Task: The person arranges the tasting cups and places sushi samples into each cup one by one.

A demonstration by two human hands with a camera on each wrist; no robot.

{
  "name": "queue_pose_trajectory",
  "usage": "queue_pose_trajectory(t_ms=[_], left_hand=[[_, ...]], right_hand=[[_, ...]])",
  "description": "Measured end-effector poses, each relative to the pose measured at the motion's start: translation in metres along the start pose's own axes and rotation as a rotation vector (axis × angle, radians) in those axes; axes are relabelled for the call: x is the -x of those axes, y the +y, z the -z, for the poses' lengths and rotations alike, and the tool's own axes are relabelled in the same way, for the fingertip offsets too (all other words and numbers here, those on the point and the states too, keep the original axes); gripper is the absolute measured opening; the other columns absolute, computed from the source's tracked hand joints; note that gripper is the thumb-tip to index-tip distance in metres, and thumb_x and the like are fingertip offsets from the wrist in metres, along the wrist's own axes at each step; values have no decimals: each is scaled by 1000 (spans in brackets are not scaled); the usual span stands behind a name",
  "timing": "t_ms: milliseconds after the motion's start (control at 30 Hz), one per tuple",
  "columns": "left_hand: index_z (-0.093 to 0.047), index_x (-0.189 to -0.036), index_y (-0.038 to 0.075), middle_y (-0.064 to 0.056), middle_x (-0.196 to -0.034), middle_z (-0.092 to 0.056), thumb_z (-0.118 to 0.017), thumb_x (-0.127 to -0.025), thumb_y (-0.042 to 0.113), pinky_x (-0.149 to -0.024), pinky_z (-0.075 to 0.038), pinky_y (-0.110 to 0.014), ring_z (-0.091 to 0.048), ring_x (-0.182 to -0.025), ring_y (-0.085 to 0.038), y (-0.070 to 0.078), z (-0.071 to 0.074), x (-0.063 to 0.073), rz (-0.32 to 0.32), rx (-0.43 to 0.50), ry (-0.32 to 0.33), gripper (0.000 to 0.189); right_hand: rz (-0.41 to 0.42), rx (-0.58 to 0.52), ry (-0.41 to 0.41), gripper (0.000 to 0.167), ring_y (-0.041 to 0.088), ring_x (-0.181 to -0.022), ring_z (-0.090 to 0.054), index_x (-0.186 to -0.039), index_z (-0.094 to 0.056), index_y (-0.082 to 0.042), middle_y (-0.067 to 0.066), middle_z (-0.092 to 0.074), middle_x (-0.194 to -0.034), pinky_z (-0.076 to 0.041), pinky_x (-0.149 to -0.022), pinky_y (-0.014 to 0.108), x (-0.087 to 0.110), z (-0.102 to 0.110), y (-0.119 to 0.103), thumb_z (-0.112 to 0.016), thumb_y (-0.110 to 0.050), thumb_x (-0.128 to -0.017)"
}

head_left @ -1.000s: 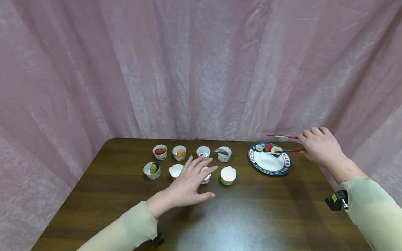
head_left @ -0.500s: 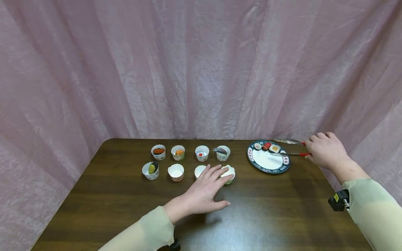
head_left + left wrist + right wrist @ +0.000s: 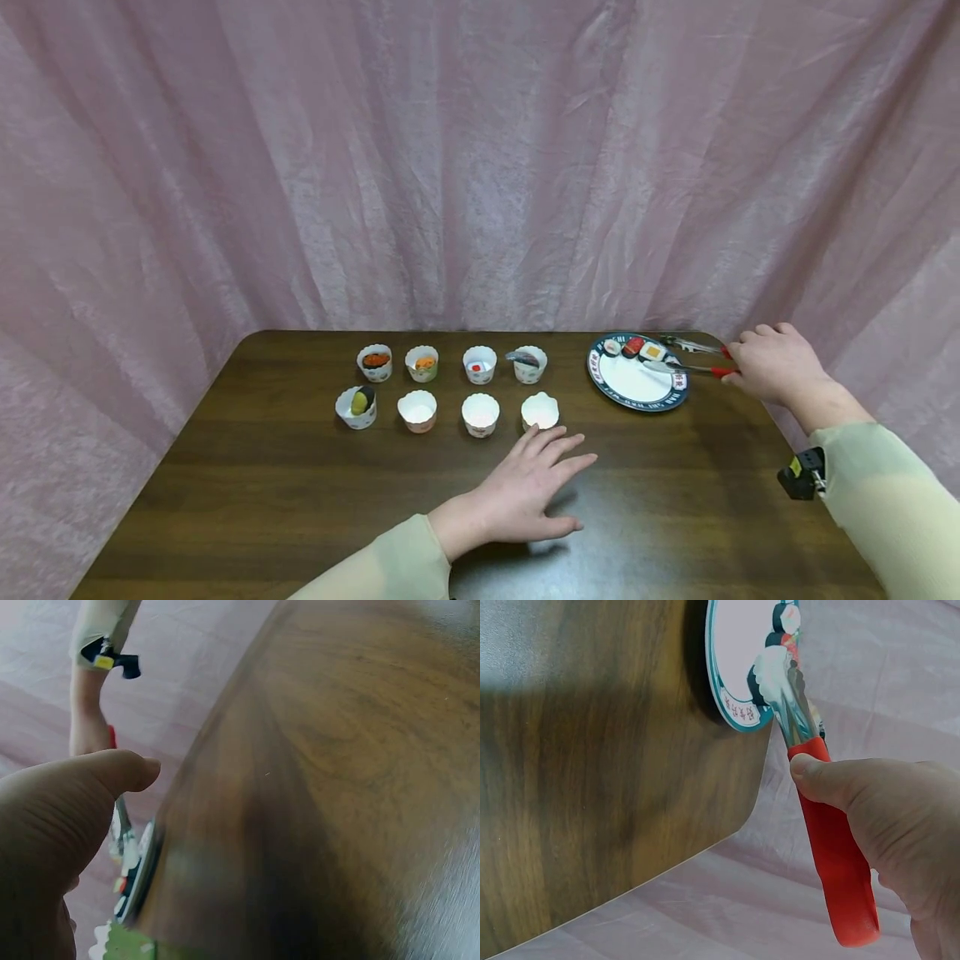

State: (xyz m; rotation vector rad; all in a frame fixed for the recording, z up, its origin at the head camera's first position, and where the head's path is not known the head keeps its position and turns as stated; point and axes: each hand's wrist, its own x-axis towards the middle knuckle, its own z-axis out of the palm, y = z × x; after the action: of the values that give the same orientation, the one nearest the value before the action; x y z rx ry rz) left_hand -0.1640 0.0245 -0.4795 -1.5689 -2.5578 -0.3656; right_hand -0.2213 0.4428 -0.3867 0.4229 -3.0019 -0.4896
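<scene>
My right hand grips metal tongs by their red handles, thumb along one side in the right wrist view. The tongs' tips are apart over the far right of a round plate with a dark patterned rim. Along that plate's back edge sit a small white-centred sushi roll, a red-topped sushi piece and a yellow-centred sushi piece, the last one between the tong tips. My left hand holds nothing; its spread fingers hover over the table, fingertips close to the front right cup.
Two rows of paper cups stand left of the plate. The back row holds an orange-topped piece, orange bits, a red-and-white piece and a silvery piece. A yellow-green piece sits front left. A pink curtain hangs behind.
My left hand has moved right and toward me, uncovering the front cups. The right hand has shifted right and lower, and the tongs' tips have come down around the yellow-centred sushi piece.
</scene>
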Motion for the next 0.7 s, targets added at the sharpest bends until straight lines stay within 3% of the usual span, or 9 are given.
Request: queue_pose_trajectory(t_ms=[167,400,567,700], left_hand=[[-41,-157,23,-3,-164,-32,-66,-92,61,-121,-20,-56,-22,-153,-26,6,-8,-3,-5,-1,-27,79],[-47,-152,21,-4,-158,-42,-66,-92,61,-120,-26,-51,-36,-146,-27,9,-12,-12,13,-19,13,75],[-47,-153,21,0,-153,-45,-66,-92,60,-119,-30,-40,-40,-140,-19,9,-10,-13,29,26,26,74],[-46,-154,22,3,-151,-46,-67,-92,58,-115,-36,-38,-42,-138,-16,8,-6,-11,53,79,38,74]], right_hand=[[12,-6,-4,41,34,-86,-60,-96,-73,-1,8,-65,-85,-43,-83,57,-3,1,-4,-84,-38,-81],[11,-16,-13,34,31,-81,-57,-90,-72,-5,6,-64,-83,-42,-79,55,-7,-1,-4,-84,-35,-82],[-2,-21,-36,32,32,-83,-58,-88,-72,-6,7,-65,-84,-43,-83,57,-8,-4,-2,-84,-34,-82],[-19,-21,-45,31,32,-83,-58,-87,-71,-6,7,-65,-84,-43,-83,57,-7,-7,0,-84,-34,-83]])
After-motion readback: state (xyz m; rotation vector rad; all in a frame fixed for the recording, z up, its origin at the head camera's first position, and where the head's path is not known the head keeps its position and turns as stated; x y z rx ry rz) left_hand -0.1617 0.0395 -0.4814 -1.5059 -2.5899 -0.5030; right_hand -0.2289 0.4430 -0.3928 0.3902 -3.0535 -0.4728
